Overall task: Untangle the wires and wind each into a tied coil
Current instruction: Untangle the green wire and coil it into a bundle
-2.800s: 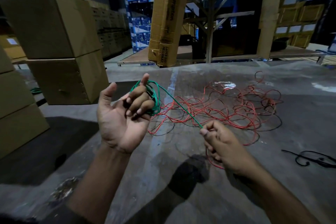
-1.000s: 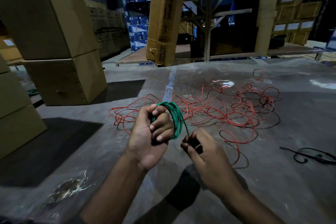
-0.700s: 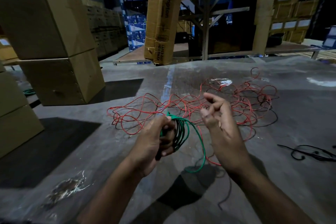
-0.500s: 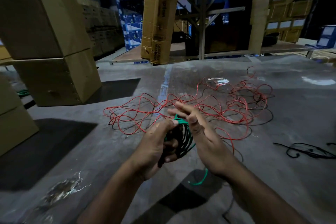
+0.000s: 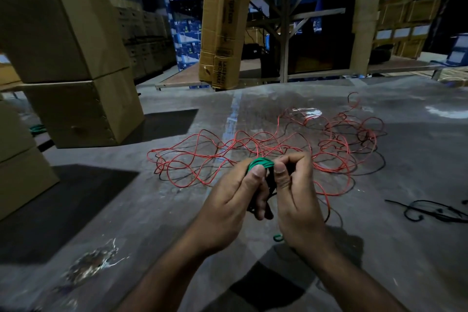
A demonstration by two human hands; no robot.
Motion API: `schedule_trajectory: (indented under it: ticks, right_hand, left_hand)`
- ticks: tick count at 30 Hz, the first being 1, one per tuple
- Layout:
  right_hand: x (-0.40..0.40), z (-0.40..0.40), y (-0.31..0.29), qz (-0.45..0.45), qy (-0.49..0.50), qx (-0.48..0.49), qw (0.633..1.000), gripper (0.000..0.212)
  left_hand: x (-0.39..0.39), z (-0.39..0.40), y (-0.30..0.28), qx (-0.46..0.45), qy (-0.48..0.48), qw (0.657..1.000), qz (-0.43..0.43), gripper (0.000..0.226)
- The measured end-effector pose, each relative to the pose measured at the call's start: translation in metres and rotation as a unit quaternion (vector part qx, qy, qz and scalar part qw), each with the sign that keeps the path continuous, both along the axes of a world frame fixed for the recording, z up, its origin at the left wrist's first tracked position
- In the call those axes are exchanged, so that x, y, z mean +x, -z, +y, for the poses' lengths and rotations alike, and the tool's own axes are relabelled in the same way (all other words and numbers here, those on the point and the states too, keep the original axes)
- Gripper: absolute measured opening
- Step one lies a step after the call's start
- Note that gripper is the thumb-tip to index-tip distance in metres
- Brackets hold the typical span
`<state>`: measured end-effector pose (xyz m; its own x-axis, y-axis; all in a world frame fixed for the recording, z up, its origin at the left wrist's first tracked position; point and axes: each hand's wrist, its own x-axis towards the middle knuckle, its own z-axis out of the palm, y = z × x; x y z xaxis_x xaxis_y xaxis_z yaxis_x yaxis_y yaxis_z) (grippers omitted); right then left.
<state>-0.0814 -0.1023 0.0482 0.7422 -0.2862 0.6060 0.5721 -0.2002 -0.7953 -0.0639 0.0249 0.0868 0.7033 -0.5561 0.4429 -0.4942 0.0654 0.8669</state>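
Observation:
A small coil of green wire point(image 5: 260, 162) sits between both hands above the concrete floor. My left hand point(image 5: 235, 200) grips the coil with its thumb pressed on the top. My right hand point(image 5: 295, 195) holds the coil from the right side, fingers curled over it. The green wire's loose end point(image 5: 277, 237) pokes out below my right hand. Most of the coil is hidden by my fingers. Behind the hands a long red wire point(image 5: 266, 149) lies tangled and spread wide on the floor, with a dark wire running through it.
Stacked cardboard boxes point(image 5: 68, 66) stand at the left. A tall carton point(image 5: 222, 23) leans against a metal rack point(image 5: 286, 20) at the back. A black cable point(image 5: 435, 213) lies on the floor at the right. Another green coil point(image 5: 37, 129) lies far left.
The long free stretch of green wire has been wound onto the coil. My right hand came in from the right and now holds the coil beside my left hand.

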Motion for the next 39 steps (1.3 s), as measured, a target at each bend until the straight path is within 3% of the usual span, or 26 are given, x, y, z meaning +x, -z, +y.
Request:
schedule_trajectory:
  ticks: [4,7,10,17,22,26,31,34,36,39]
  right_hand:
    - [-0.001,-0.003,-0.004,-0.016,0.028,-0.033,0.999,0.013]
    - [0.0,-0.003,-0.004,-0.025,0.033,-0.026,0.999,0.004]
    - [0.003,0.001,-0.003,-0.012,-0.001,0.034,0.999,0.004]
    - [-0.001,0.019,0.004,-0.027,0.013,0.064,0.997,0.016]
    - [0.006,0.019,0.002,-0.017,0.025,0.068,0.997,0.009]
    - [0.012,-0.01,-0.002,0.017,0.014,-0.078,0.997,0.011]
    - [0.008,-0.02,-0.003,0.051,-0.032,-0.225,0.972,0.023]
    - [0.006,-0.017,-0.002,0.047,-0.028,-0.205,0.977,0.016]
    - [0.006,-0.018,0.0,0.044,-0.032,-0.158,0.986,0.012]
    - [0.008,-0.021,0.002,0.035,-0.051,-0.106,0.992,0.005]
  left_hand:
    - [0.01,-0.001,0.008,0.038,-0.089,0.991,-0.093,0.033]
    - [0.013,-0.003,0.018,0.106,-0.203,0.951,-0.209,0.04]
    - [0.014,-0.012,0.023,0.068,-0.252,0.936,-0.235,0.047]
    - [0.013,-0.021,0.033,-0.049,-0.273,0.95,-0.143,0.022]
    - [0.009,-0.018,0.036,-0.034,-0.262,0.955,-0.132,0.026]
    - [0.023,0.01,0.026,0.042,-0.124,0.99,-0.056,0.035]
    - [0.031,0.029,0.005,0.14,-0.034,0.983,0.112,0.077]
    - [0.026,0.022,0.003,0.174,0.002,0.981,0.083,0.052]
    - [0.024,0.018,0.009,0.155,-0.005,0.987,0.037,0.049]
    - [0.019,0.015,0.016,0.071,-0.001,0.993,0.096,0.036]
